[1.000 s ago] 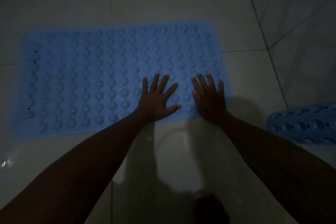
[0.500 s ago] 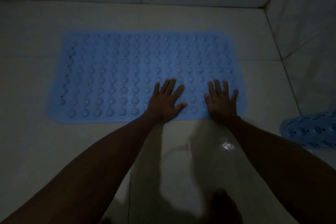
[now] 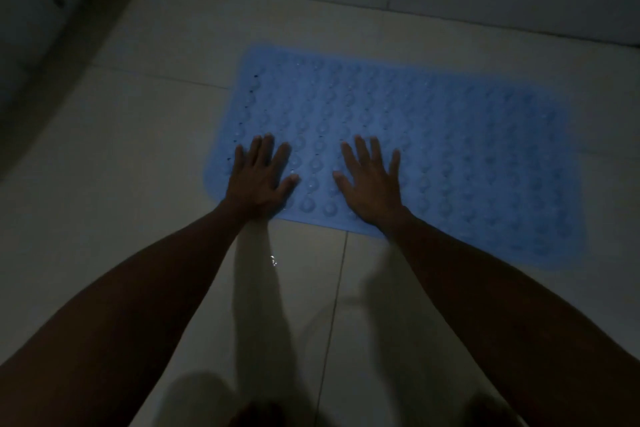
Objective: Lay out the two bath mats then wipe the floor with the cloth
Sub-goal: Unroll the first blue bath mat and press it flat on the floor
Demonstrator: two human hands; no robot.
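Where the pale tiled floor (image 3: 166,156) meets the wall, a light-blue rectangular rubber bath mat (image 3: 450,156) studded with round bumps lies flat. The left hand (image 3: 259,177) and right hand (image 3: 372,184) press its near left end, palms down, fingers straight and spread.

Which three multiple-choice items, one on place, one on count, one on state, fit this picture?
1. Where do both hands rest?
A. on the mat's near left part
B. on its far right corner
C. on the wall

2. How many mats show?
A. three
B. one
C. two

3. How are the fingers?
A. in fists
B. pinching the edge
C. straight and spread

Key: 1 A, the left hand and right hand lie flat near the left end of the mat; 2 B, only one blue mat shows; 3 C, all fingers lie flat.
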